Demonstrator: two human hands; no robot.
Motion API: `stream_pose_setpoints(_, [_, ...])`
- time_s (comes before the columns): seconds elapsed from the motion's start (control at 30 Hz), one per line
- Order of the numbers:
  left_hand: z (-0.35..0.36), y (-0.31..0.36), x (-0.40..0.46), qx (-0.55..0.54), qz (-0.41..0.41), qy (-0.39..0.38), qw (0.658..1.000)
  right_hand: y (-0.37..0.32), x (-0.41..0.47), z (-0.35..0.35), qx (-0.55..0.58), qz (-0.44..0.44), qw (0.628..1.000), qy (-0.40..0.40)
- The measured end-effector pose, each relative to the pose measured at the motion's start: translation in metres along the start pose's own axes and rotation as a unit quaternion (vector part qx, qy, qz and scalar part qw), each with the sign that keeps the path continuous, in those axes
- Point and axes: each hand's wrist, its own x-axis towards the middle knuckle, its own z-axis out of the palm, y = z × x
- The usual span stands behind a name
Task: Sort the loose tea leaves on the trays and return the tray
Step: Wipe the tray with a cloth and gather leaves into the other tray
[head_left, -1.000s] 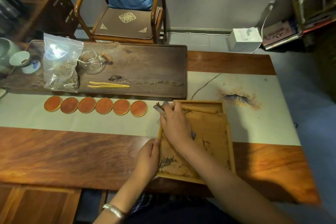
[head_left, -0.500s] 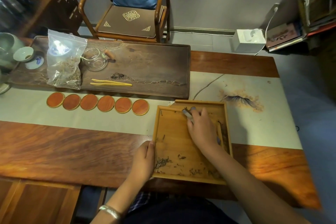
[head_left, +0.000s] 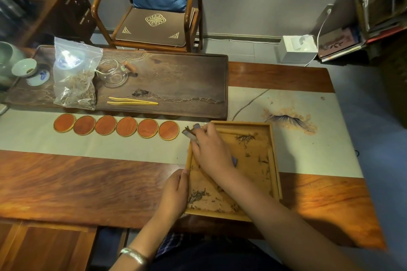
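head view: one moment, hands at tray.
right hand (head_left: 212, 149): pinches a few tea leaves (head_left: 189, 130) past the tray's far-left corner.
left hand (head_left: 174, 193): fingers straight, steadying the tray (head_left: 274, 160) on the worktop (head_left: 88, 182).
risk: leaves may drop onto the cloth runner (head_left: 110, 145) if the pinch loosens.

Bare forearms; silver bangle (head_left: 134, 255) on left wrist.
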Motion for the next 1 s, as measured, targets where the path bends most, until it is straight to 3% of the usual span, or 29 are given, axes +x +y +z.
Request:
stream_pose_setpoints(0.27, [-0.001, -0.004, -0.008, -0.002, -0.010, -0.002, 1.000, 0.005, -0.003, 0.010, -0.024, 0.038, 0.999, -0.020])
stream_pose_setpoints(0.67, [0.001, -0.008, -0.011, 0.009, -0.030, -0.002, 1.000, 0.064, -0.034, -0.004, -0.036, 0.114, 0.993, 0.023])
stream_pose_setpoints(0.8, [0.006, -0.006, -0.011, 0.006, -0.028, -0.004, 1.000, 0.044, -0.033, -0.006, -0.011, 0.078, 0.996, 0.043])
stream_pose_setpoints(1.0, [0.010, -0.003, -0.010, 0.008, -0.015, -0.004, 1.000, 0.011, -0.028, 0.006, -0.013, 0.012, 1.000, -0.006])
